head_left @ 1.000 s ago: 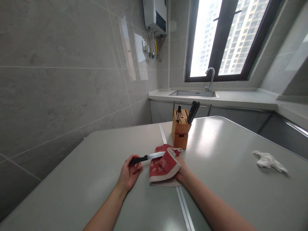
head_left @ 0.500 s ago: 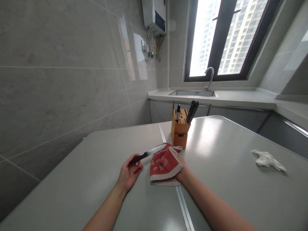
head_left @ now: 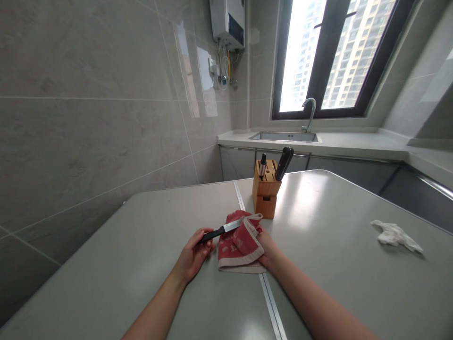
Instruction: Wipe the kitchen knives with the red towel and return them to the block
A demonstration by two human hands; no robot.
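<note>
A knife [head_left: 215,233] with a black handle is held in my left hand [head_left: 194,255], its blade pointing right and away from me. The front of the blade lies against a red towel [head_left: 240,243] with a pale border, and a fold of cloth hides the tip. My right hand [head_left: 268,245] is closed on the towel from the right side; its fingers are mostly covered by the cloth. Just behind the towel stands a wooden knife block [head_left: 266,193], with a large black-handled knife [head_left: 284,163] and a smaller black-and-silver handle [head_left: 262,165] in its slots.
The grey table [head_left: 141,283] has a metal strip [head_left: 272,302] across it. A crumpled white cloth or tissue [head_left: 396,236] lies at the right. Beyond the table, a white counter [head_left: 354,142] holds a sink [head_left: 286,137] with a tap [head_left: 311,113].
My left hand has moved slightly right with the knife. The blade tip, visible before, is now under the towel's fold, which my right hand has brought over leftward.
</note>
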